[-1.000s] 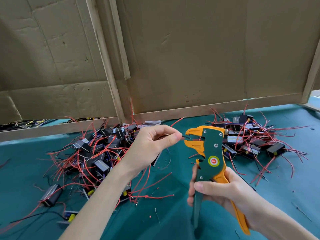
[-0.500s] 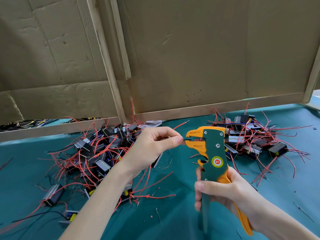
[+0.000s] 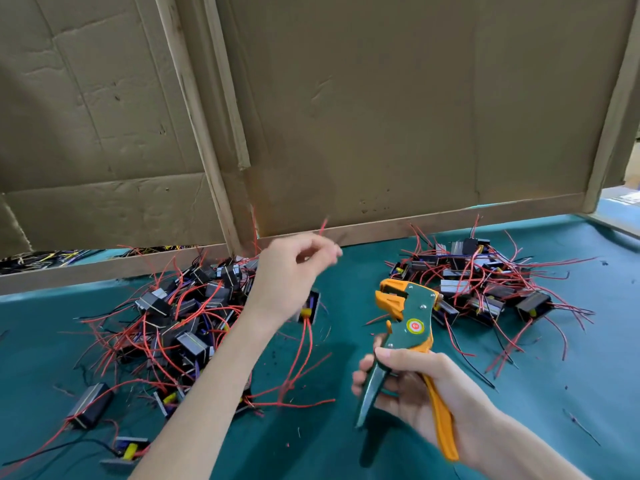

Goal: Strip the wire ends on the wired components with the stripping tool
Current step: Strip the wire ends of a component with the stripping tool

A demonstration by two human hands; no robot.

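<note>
fingers (image 3: 322, 252) of the left hand (image 3: 291, 275), centre frame, pinch a red wire (image 3: 323, 227), its component (image 3: 310, 304) dangling beneath; right hand (image 3: 419, 389) grips the stripping tool (image 3: 408, 317), lower right; the swaying wire could miss its jaws.

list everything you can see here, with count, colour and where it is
left pile of wired components: many, black with red wires, on the cloth at left
right pile of wired components: many, same colours, behind and right of the tool
stripping tool: one, green and orange, held upright near centre
red wire: one, red, sticking up from the left fingers
table cloth: one, teal, under everything
cardboard panels: two, brown, upright behind the table
left hand: blurred, raised, seems to pinch the red wire
right hand: grips the tool's handles
</note>
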